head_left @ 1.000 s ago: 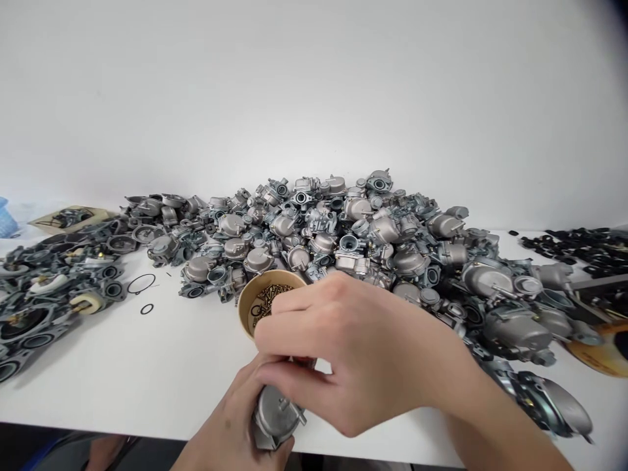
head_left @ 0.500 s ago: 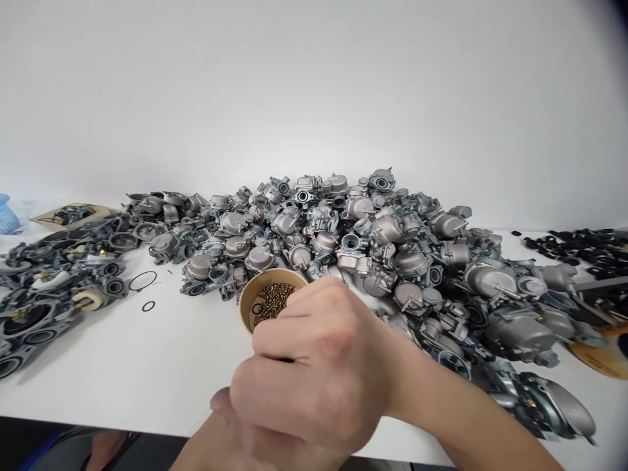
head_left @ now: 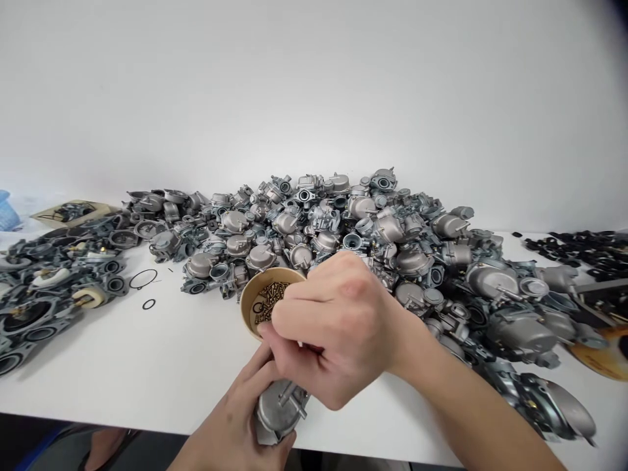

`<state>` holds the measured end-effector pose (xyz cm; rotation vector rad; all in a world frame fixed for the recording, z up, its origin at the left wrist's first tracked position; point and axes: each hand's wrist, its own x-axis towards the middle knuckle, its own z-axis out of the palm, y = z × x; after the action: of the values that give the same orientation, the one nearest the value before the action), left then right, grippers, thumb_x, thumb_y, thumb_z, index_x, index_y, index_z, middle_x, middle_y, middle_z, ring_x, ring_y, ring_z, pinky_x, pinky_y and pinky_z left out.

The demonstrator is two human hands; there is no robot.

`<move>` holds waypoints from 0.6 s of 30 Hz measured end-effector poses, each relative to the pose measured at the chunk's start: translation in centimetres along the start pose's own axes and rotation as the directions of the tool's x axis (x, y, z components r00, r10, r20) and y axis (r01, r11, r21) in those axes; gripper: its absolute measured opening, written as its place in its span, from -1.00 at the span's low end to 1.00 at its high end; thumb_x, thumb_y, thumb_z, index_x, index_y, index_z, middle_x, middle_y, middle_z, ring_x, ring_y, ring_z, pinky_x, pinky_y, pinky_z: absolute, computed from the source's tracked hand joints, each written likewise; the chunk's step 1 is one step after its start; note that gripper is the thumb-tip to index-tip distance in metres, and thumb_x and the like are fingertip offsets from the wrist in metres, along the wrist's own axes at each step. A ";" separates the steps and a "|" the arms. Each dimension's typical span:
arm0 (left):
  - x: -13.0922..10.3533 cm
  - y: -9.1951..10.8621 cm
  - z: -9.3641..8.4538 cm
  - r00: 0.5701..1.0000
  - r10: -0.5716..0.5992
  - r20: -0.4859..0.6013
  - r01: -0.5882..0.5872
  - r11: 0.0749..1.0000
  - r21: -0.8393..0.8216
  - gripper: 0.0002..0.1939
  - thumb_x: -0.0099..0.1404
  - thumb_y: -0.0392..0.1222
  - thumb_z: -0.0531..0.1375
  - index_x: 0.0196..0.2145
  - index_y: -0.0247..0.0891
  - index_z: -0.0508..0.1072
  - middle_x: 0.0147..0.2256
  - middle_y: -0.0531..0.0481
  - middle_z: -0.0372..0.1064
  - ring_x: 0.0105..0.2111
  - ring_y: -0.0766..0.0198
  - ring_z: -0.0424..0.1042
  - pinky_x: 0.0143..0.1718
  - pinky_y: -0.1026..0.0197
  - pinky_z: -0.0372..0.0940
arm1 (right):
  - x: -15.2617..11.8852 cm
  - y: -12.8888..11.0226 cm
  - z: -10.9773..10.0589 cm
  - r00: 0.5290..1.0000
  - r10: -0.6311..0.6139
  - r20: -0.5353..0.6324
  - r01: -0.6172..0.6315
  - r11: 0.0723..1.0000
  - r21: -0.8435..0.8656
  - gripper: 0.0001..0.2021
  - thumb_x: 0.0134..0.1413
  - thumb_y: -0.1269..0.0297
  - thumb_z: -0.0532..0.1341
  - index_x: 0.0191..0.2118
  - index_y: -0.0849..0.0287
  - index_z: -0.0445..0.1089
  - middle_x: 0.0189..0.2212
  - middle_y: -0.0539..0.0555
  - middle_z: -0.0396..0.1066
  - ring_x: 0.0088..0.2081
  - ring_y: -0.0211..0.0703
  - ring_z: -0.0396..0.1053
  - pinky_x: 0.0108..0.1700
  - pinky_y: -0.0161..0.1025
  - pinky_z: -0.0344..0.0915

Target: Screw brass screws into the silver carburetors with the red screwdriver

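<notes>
My left hand (head_left: 235,415) is closed around a grey metal carburetor (head_left: 279,411) near the table's front edge, its rounded bowl and a small pipe stub showing. Above it, my right hand (head_left: 333,330) makes a fist with the knuckles up. Whatever the fist grips is hidden inside; only a dark reddish sliver shows between the fingers. The right hand covers part of the carburetor. Just behind both hands stands a round tan tub (head_left: 248,288) holding small brass-coloured screws (head_left: 271,297).
A large heap of assembled carburetors (head_left: 363,209) spreads across the back and right. Opened carburetor bodies (head_left: 53,281) with white floats lie left. A thin ring gasket (head_left: 143,279) and a small O-ring (head_left: 148,304) lie nearby. Black parts (head_left: 583,248) cover the far right.
My right hand has turned and lifted slightly, moving off my left hand. The carburetor and the left fingers, hidden before, now show beneath it.
</notes>
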<state>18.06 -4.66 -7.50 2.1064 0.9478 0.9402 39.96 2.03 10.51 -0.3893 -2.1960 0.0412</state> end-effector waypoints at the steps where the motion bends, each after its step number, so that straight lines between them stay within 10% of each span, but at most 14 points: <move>1: 0.2 0.3 -0.1 1.000 0.003 -0.001 -0.003 1.000 -0.005 -0.13 -0.02 -0.31 0.34 0.30 -0.01 0.46 0.13 -0.21 0.50 0.09 -0.37 0.58 0.26 -0.37 0.46 | 0.0 0.1 -0.1 1.000 -0.004 0.001 0.004 1.000 0.009 -0.71 0.05 0.52 0.17 -0.50 0.11 0.01 -0.65 -0.19 0.04 -0.62 -0.37 -0.10 -0.53 -0.20 -0.17; 8: 1.8 2.4 -0.6 1.000 0.013 0.003 -0.012 0.989 -0.144 -0.27 -0.04 -0.38 0.24 0.13 0.01 0.48 0.22 -0.14 0.43 0.04 -0.17 0.61 -0.08 -0.02 0.62 | -0.3 0.4 -1.9 0.956 0.119 0.267 -0.179 0.961 0.210 -0.83 0.22 0.53 0.12 -0.25 0.08 0.18 -0.50 -0.17 0.15 -0.52 -0.38 0.07 -0.44 -0.33 0.05; 18: 2.5 3.0 -0.8 0.999 -0.028 0.046 0.034 0.990 -0.140 -0.28 -0.06 -0.35 0.23 0.12 -0.05 0.54 0.19 -0.13 0.50 0.17 -0.32 0.52 0.22 -0.25 0.51 | -0.1 -0.8 -1.8 0.972 0.026 0.232 -0.060 0.988 0.142 -0.56 0.40 0.25 0.28 -0.48 0.14 0.10 -0.57 -0.15 0.08 -0.53 -0.37 -0.01 -0.47 -0.25 -0.06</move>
<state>19.68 -4.07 -3.85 1.9807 0.8638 0.9146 41.22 1.02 11.65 -0.3634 -2.3936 0.2845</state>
